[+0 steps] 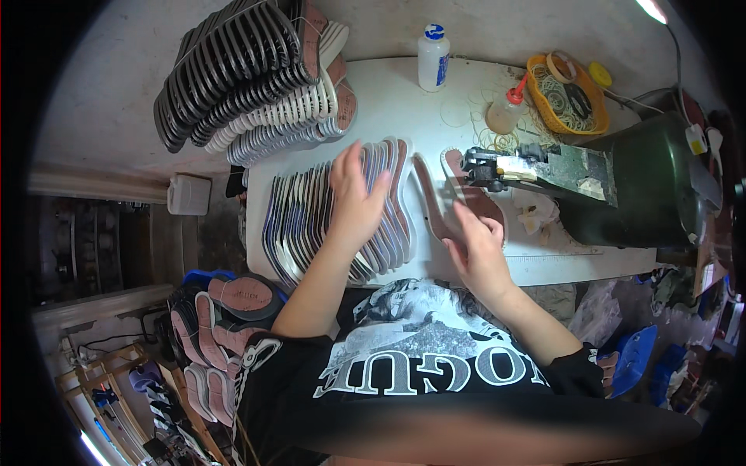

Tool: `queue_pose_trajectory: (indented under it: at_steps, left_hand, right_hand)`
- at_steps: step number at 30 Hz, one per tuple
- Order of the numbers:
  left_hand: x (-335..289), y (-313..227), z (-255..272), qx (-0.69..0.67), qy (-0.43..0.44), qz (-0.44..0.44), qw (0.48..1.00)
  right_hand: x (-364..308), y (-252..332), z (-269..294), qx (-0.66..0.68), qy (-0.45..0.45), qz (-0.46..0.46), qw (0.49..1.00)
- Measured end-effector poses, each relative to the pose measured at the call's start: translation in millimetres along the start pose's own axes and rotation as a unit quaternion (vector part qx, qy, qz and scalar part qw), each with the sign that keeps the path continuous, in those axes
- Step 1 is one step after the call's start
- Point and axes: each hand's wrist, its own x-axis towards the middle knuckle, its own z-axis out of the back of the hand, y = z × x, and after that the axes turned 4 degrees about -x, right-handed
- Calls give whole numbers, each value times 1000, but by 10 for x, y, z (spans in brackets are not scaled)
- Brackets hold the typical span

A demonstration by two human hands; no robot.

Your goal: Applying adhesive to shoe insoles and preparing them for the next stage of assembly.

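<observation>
On the white table [388, 101] stand wavy soles [307, 213], left hand [358, 196] spread over them, right hand [480, 252] of unclear grip.

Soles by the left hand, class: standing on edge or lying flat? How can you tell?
Standing on edge: the soles show mainly narrow rims, packed side by side in a row by the left hand.

A lamp [653, 11] glares white at upper right and a light strip [95, 448] glows at lower left; the tabletop [386, 105] shows bright, the far left sinks into gloom, fisheye distortion curves edges, and blur smears the bottom.
</observation>
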Motion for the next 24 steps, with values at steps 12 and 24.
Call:
queue_pose_trajectory:
  at_steps: [12, 24]
  left_hand:
    - [-393, 86, 14, 172, 166, -24, 971]
    - [-137, -267, 50, -637, 76, 269, 718]
  right_hand:
    - [164, 68, -604, 331, 246, -249, 877]
    - [200, 135, 410, 319, 145, -41, 936]
